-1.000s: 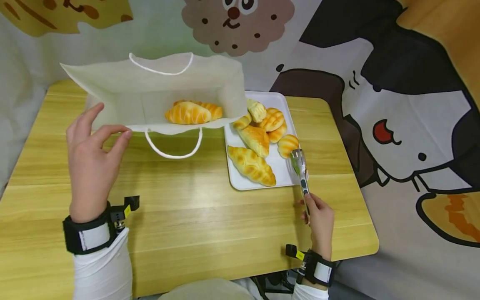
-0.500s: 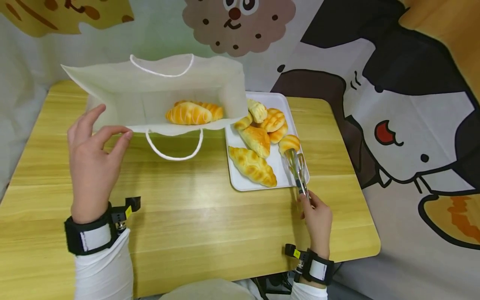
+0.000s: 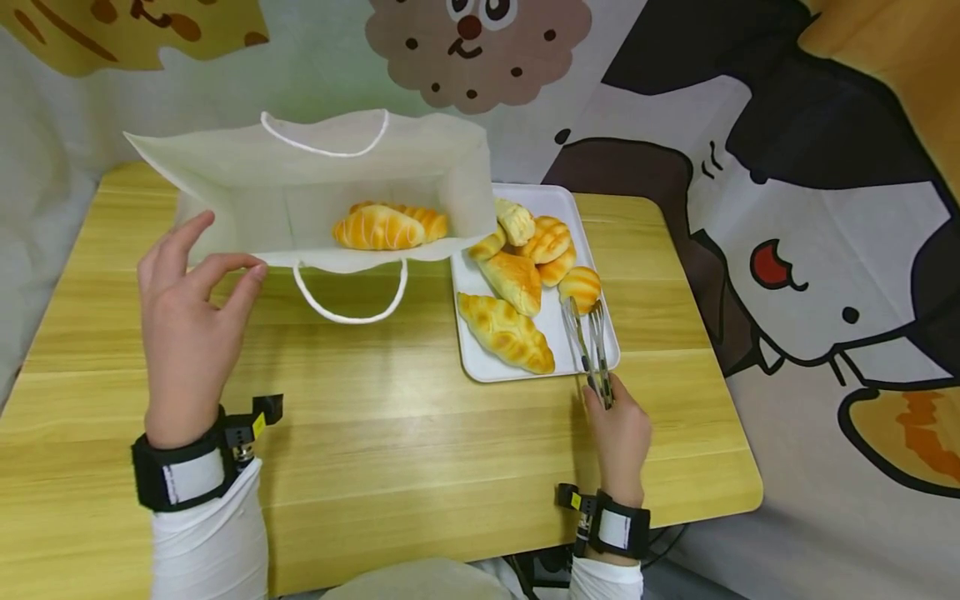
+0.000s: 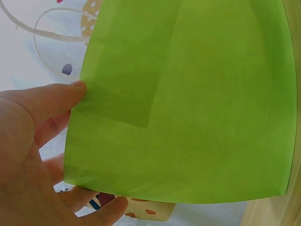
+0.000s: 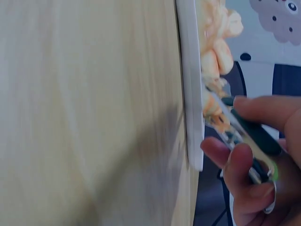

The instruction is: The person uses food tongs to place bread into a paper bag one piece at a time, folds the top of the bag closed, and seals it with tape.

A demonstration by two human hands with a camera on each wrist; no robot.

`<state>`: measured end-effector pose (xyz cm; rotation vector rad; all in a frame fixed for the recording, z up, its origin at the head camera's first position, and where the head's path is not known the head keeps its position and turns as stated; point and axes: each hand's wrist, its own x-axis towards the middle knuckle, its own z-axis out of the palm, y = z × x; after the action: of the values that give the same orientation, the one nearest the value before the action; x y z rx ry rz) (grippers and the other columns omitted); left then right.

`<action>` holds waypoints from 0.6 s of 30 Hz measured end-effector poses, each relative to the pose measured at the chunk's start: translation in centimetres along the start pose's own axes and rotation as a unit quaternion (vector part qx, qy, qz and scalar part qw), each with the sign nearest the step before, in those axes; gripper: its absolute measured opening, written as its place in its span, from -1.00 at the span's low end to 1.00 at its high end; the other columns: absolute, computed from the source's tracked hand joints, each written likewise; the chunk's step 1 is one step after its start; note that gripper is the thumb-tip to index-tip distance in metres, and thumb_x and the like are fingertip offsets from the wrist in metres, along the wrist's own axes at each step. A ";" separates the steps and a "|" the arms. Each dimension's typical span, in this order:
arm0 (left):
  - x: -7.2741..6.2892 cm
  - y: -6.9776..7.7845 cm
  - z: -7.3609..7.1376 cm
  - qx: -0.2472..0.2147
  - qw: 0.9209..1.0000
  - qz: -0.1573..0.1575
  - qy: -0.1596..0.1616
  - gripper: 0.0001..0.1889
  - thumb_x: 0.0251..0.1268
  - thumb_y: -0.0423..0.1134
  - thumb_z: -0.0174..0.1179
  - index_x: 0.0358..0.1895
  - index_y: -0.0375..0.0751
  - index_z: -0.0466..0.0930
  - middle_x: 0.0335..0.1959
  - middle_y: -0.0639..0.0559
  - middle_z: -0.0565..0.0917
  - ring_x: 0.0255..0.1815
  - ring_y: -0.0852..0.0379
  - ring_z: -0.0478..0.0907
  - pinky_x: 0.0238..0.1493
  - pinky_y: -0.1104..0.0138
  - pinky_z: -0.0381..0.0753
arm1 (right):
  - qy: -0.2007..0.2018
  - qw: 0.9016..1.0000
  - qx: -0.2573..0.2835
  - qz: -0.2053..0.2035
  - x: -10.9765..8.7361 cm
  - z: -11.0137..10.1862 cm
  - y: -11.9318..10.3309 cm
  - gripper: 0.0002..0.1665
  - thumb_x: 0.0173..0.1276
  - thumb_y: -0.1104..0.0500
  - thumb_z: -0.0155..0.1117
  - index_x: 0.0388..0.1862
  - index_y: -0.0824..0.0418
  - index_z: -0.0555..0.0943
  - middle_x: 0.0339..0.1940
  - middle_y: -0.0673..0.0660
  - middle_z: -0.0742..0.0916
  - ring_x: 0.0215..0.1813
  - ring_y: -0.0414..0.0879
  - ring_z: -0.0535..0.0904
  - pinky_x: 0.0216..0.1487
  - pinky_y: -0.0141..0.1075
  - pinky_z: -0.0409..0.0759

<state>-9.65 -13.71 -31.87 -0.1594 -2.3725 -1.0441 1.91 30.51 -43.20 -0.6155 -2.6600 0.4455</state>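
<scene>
My left hand (image 3: pixel 191 333) pinches the near rim of an upright paper bag (image 3: pixel 251 212) between thumb and forefinger. White inside with rope handles, the bag shows a green outer side (image 4: pixel 188 117) in the left wrist view. Croissant-like breads (image 3: pixel 378 228) lie in it. My right hand (image 3: pixel 621 437) holds metal tongs (image 3: pixel 597 342) with dark grips, spread apart over the near right corner of a white tray (image 3: pixel 480 368). Their tips are at the near side of a small striped round bun (image 3: pixel 580 288); contact cannot be told.
Several other breads share the tray, among them a long pastry (image 3: pixel 506 332) at the front and a triangular one (image 3: pixel 513 279). The bag's right side overlaps the tray's far left part. A cartoon-printed cloth (image 3: pixel 795 275) hangs behind the wooden table (image 3: pixel 420 450).
The tongs were nearly closed and turned on edge; they have rotated, spread apart and shifted slightly left before the bun. My right hand moved left with them. The left hand keeps its pinch.
</scene>
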 end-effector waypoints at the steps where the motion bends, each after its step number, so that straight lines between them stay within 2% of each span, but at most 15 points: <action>1: 0.0 0.0 0.0 0.000 1.000 0.001 0.000 -0.80 0.06 -0.25 0.27 -0.35 -0.36 0.65 0.24 0.08 0.34 0.27 0.06 0.10 0.24 0.16 0.02 | 0.000 1.000 -0.002 0.003 0.0 0.1 -0.2 -0.46 0.10 -0.03 0.31 0.01 0.25 0.56 -0.43 0.26 0.69 -0.53 0.12 0.55 -0.61 -0.09 0.38; 5: 0.0 -0.1 0.1 -0.003 1.000 0.005 0.002 -0.80 0.06 -0.25 0.27 -0.35 -0.36 0.65 0.24 0.09 0.35 0.27 0.06 0.10 0.24 0.16 0.03 | -0.001 1.000 -0.003 0.016 0.0 0.4 -1.0 -0.48 0.14 -0.03 0.26 0.01 0.25 0.55 -0.36 0.28 0.68 -0.45 0.18 0.58 -0.56 -0.03 0.40; 11: -0.1 0.0 0.1 -0.006 1.000 0.009 0.001 -0.81 0.07 -0.26 0.26 -0.36 -0.36 0.65 0.23 0.10 0.35 0.26 0.06 0.11 0.23 0.17 0.03 | 0.000 1.000 -0.003 0.031 0.0 0.6 -1.7 -0.54 0.17 -0.03 0.23 -0.02 0.20 0.57 -0.47 0.20 0.67 -0.51 0.12 0.55 -0.61 -0.09 0.35; 18: -0.1 -0.1 0.1 -0.007 1.000 0.007 0.003 -0.80 0.07 -0.25 0.26 -0.35 -0.37 0.64 0.23 0.12 0.35 0.26 0.08 0.10 0.24 0.17 0.02 | 0.010 1.000 0.012 0.027 0.1 0.7 -1.7 -0.54 0.19 -0.01 0.21 0.00 0.21 0.57 -0.40 0.22 0.69 -0.52 0.09 0.55 -0.62 -0.12 0.33</action>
<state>-9.66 -13.70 -32.00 -0.1774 -2.3552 -1.0531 0.96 28.97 -43.12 -0.6834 -2.6199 0.4828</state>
